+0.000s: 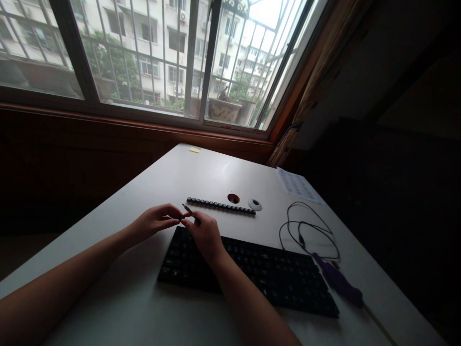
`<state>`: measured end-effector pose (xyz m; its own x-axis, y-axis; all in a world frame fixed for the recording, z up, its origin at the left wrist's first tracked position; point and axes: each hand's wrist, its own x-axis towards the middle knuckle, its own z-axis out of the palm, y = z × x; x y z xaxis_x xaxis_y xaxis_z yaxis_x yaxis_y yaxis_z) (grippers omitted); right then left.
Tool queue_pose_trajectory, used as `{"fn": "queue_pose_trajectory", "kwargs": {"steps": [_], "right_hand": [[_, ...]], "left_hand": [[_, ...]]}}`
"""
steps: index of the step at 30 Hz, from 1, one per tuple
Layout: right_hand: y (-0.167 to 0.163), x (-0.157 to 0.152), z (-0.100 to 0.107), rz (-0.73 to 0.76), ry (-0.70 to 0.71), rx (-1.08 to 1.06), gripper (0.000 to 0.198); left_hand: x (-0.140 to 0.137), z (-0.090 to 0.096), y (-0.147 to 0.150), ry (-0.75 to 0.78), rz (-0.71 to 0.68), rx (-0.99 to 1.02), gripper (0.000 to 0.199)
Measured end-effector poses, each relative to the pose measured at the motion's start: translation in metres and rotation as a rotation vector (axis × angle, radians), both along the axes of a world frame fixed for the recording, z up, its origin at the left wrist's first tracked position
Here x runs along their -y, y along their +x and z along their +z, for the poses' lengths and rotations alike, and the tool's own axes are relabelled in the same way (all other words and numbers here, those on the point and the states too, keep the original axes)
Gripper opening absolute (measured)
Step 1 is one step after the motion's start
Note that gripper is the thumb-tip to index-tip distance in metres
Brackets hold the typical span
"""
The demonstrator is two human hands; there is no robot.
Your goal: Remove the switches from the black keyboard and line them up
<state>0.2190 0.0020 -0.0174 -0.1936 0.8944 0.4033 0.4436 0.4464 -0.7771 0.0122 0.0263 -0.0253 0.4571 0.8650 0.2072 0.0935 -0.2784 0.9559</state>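
Observation:
My left hand (163,217) pinches a small dark piece (181,217), which looks like a keycap, just above the far left corner of a black keyboard (273,274). My right hand (206,235) meets it there, its fingertips at the same piece. A slim pen-like tool (186,208) with a pale tip sticks out between the right fingers, pointing up and left; its exact kind is unclear. The right wrist and forearm cover part of the keys. Beyond the hands, a long row of black keycaps (221,205) lies on the white table (144,187).
A round cable hole (233,198) and its white cover (255,204) are behind the row. On the right lie a coiled black cable (302,223), a purple object (338,279) with a thin rod, and printed paper (298,185). A yellow note (195,150) sits at the far edge.

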Motion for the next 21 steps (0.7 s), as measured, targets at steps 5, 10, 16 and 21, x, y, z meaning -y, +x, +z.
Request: {"fn": "queue_pose_trajectory", "kwargs": {"steps": [5, 10, 16, 21], "right_hand": [[0.0, 0.001, 0.003, -0.055, -0.025, -0.058, 0.021], [0.003, -0.001, 0.004, -0.173, -0.068, -0.225, 0.027], [0.007, -0.005, 0.003, -0.213, -0.087, -0.362, 0.028], [0.007, -0.005, 0.003, -0.225, -0.113, -0.368, 0.03]], "left_hand": [[-0.003, -0.004, -0.003, 0.016, 0.044, -0.05, 0.026], [-0.011, -0.007, -0.008, 0.02, 0.093, -0.159, 0.028], [-0.028, -0.003, -0.009, 0.086, 0.155, -0.347, 0.025], [-0.049, -0.005, -0.004, 0.127, 0.141, -0.36, 0.022]]}}
